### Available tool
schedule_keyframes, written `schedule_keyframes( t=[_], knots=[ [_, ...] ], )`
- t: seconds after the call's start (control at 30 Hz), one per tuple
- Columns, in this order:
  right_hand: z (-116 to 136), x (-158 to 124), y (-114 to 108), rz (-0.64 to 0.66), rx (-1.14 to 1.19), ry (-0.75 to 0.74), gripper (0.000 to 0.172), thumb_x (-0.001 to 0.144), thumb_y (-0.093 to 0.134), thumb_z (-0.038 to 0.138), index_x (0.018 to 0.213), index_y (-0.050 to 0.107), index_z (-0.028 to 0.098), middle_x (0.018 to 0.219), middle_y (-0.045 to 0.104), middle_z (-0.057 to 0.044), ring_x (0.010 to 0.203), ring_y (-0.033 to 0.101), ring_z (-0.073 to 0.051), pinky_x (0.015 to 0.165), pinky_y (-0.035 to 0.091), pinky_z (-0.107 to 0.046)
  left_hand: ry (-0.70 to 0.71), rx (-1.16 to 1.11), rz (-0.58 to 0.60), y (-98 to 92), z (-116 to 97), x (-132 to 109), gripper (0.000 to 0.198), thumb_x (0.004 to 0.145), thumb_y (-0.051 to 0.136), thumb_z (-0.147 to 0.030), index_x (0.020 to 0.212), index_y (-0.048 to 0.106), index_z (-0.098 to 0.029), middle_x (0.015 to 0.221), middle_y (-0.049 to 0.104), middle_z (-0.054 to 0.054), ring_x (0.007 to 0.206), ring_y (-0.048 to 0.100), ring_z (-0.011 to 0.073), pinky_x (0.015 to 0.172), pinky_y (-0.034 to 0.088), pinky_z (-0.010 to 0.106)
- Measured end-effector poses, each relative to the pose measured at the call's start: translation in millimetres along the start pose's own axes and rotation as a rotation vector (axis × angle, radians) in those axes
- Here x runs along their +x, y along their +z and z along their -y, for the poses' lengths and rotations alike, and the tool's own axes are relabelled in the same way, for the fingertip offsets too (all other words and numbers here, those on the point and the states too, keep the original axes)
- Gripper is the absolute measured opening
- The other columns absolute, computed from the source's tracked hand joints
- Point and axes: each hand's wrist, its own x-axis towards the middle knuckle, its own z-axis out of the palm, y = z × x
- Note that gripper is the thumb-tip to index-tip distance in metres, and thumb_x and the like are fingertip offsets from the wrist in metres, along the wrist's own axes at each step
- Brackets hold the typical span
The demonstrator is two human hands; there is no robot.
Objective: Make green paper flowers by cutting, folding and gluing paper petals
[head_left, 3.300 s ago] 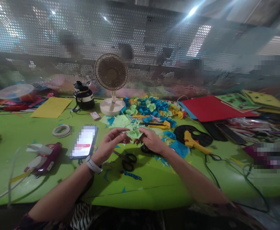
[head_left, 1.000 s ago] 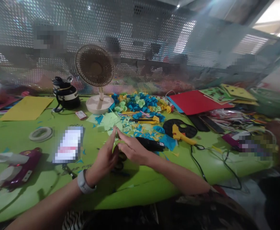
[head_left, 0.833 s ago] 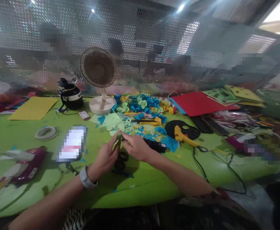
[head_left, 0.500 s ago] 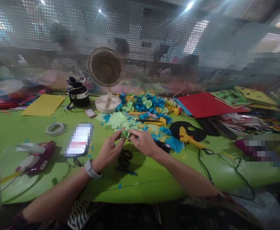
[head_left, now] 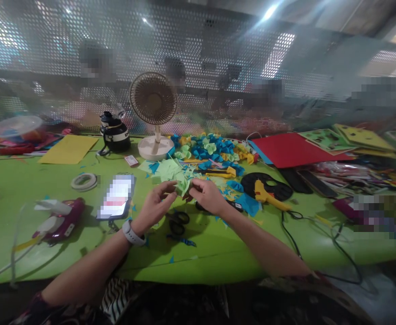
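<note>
Between my hands is a light green folded paper flower (head_left: 183, 187), its petals partly spread. My left hand (head_left: 154, 204), with a pale watch (head_left: 132, 233) on the wrist, pinches the flower's left side. From the right, my right hand (head_left: 207, 197) grips it with thumb and bent fingers. Black-handled scissors (head_left: 178, 222) lie on the green table just below the hands. Right behind the flower is a heap of light green paper pieces (head_left: 169, 169), with blue and yellow scraps around it. Farther back, finished-looking blue, yellow and green paper flowers (head_left: 211, 148) are piled up.
A phone (head_left: 117, 197), a tape roll (head_left: 84, 181) and a purple power strip (head_left: 65, 221) lie left. A fan (head_left: 154, 100) and a black jug (head_left: 115, 136) stand behind. To the right are a yellow glue gun (head_left: 267, 197) with its cord and red paper (head_left: 295, 149).
The green paper flower shows wider and more spread than before. My hands have drawn slightly apart around it, still holding on. The whole view has shifted a little.
</note>
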Motion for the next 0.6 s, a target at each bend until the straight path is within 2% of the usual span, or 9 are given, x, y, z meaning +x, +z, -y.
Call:
schedule_keyframes(
  t=[0.1,0.23,0.33,0.43,0.5,0.6],
  knots=[
    [-1.8,-0.2,0.1,-0.010,-0.059,-0.025,0.015,0.082,0.054,0.017,0.089,0.068,0.016,0.075,0.072,-0.002,0.067,0.068,-0.016,0.066,0.053,-0.026,0.017,0.050,-0.012,-0.2,-1.6,0.9,0.034,0.082,0.053,-0.024,0.113,0.066,-0.016,0.102,0.071,0.008,0.094,0.067,0.0213,0.079,0.054,0.030],
    [-4.9,1.5,-1.4,-0.027,-0.141,-0.082,0.014,0.082,0.057,0.021,0.088,0.069,0.016,0.078,0.071,-0.004,0.071,0.067,-0.018,0.069,0.051,-0.029,0.106,0.092,-0.032,-0.9,-0.5,1.9,0.032,0.080,0.055,-0.020,0.109,0.069,-0.019,0.106,0.067,0.008,0.100,0.064,0.0214,0.086,0.053,0.033],
    [-7.0,3.2,-1.9,0.019,-0.022,-0.040,0.011,0.082,0.057,0.020,0.089,0.065,0.016,0.077,0.071,-0.003,0.071,0.068,-0.017,0.070,0.052,-0.029,0.169,0.068,-0.058,-1.0,2.5,2.9,0.026,0.080,0.057,-0.021,0.101,0.072,-0.020,0.106,0.066,0.008,0.102,0.062,0.0214,0.090,0.052,0.035],
    [-7.6,4.0,-0.8,0.017,0.144,0.024,0.019,0.081,0.058,0.017,0.100,0.056,0.018,0.071,0.068,0.001,0.063,0.068,-0.015,0.065,0.053,-0.027,0.078,-0.059,-0.080,0.5,4.1,3.8,0.023,0.079,0.063,-0.025,0.098,0.073,-0.019,0.102,0.068,0.007,0.098,0.064,0.0210,0.087,0.053,0.034],
    [-7.3,4.2,0.8,0.002,0.208,0.031,0.026,0.080,0.058,0.015,0.105,0.052,0.020,0.067,0.065,0.005,0.058,0.067,-0.013,0.061,0.053,-0.024,-0.045,-0.212,-0.086,2.3,3.8,4.0,0.025,0.074,0.069,-0.029,0.097,0.073,-0.019,0.100,0.071,0.006,0.095,0.066,0.0214,0.086,0.055,0.036],
    [-6.9,4.9,3.1,0.004,0.283,0.044,0.025,0.079,0.056,0.014,0.103,0.051,0.020,0.065,0.063,0.007,0.050,0.065,-0.011,0.054,0.053,-0.022,-0.230,-0.430,-0.091,4.4,1.0,3.9,0.033,0.066,0.077,-0.032,0.095,0.073,-0.018,0.095,0.074,0.005,0.084,0.069,0.0200,0.083,0.057,0.037]
  ],
)
